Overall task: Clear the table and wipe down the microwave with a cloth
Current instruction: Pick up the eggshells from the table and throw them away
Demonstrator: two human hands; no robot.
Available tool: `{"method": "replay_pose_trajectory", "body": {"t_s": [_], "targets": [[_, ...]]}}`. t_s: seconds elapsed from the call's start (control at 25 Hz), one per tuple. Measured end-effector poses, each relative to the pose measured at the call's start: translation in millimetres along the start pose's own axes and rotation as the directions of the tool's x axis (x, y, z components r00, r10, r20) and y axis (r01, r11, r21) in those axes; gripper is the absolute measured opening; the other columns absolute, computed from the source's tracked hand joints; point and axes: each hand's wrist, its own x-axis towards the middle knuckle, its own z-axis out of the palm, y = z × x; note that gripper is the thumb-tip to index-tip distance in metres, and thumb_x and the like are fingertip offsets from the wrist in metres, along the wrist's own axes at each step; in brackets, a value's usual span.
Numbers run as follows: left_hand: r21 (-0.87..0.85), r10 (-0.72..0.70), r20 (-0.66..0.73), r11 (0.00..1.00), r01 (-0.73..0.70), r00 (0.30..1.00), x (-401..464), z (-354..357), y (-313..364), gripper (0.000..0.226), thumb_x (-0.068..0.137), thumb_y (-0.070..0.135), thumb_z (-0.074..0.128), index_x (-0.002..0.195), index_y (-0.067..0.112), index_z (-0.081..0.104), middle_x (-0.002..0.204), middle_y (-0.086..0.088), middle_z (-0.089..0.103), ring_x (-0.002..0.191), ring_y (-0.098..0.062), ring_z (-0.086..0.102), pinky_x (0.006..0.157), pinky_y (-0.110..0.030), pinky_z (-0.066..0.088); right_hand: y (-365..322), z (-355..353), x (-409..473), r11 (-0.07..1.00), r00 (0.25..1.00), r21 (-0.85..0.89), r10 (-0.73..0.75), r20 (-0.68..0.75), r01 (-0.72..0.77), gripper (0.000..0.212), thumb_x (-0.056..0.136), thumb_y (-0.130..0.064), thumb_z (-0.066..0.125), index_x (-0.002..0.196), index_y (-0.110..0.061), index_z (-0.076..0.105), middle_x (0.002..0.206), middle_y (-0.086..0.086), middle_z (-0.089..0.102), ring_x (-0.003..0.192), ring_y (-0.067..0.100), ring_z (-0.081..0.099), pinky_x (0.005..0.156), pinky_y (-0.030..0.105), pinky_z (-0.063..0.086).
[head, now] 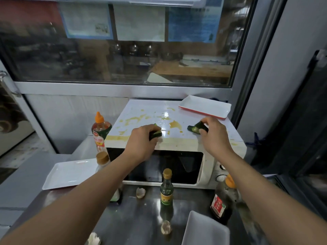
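A white microwave [207,172] stands on the steel table, its top [141,110] smeared with yellow-brown spills. My left hand [141,140] grips a dark green cucumber piece [156,133] near the top's front edge. My right hand [215,132] pinches a second green cucumber piece [195,129] to the right of the spills. A white tray with a red rim [205,106] lies on the microwave's back right corner. No cloth is in view.
On the steel table [141,213] stand several sauce bottles: one orange-capped [100,128] left of the microwave, one [166,188] in front, one [223,198] at right. Eggshell bits [140,192] [166,227] lie about. White trays sit at left [69,174] and front [205,230].
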Motion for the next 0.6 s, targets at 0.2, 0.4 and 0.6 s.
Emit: {"method": "replay_pose_trajectory", "body": {"t_s": [0.2,0.4,0.6], "targets": [[0.010,-0.046,-0.097,0.999,0.047,0.994,18,3,-9,0.034,0.086,0.009,0.062,0.120,0.014,0.063,0.118,-0.001,0.066,0.108,-0.018,0.060,0.083,-0.011,0.036,9,24,26,0.990,0.983,-0.059,-0.117,0.142,0.126,0.027,0.091,-0.003,0.051,0.116,-0.010,0.053,0.118,0.008,0.058,0.108,0.026,0.053,0.085,0.032,0.043],[0.039,-0.064,-0.135,0.997,0.070,0.989,25,1,-20,0.036,0.085,0.006,0.062,0.120,0.013,0.063,0.122,-0.003,0.065,0.113,-0.019,0.059,0.098,-0.021,0.040,18,38,33,0.978,0.969,-0.098,-0.163,0.187,0.183,0.024,0.090,-0.002,0.052,0.112,-0.011,0.051,0.111,0.007,0.055,0.104,0.024,0.049,0.081,0.031,0.041],[0.033,-0.061,-0.134,0.997,0.066,0.989,28,3,-25,0.035,0.085,0.005,0.062,0.119,0.013,0.063,0.120,-0.002,0.065,0.112,-0.017,0.059,0.094,-0.015,0.037,19,43,33,0.965,0.963,-0.162,-0.170,0.208,0.205,0.027,0.091,-0.001,0.049,0.117,-0.010,0.048,0.115,0.010,0.050,0.108,0.025,0.044,0.084,0.036,0.043]]}}
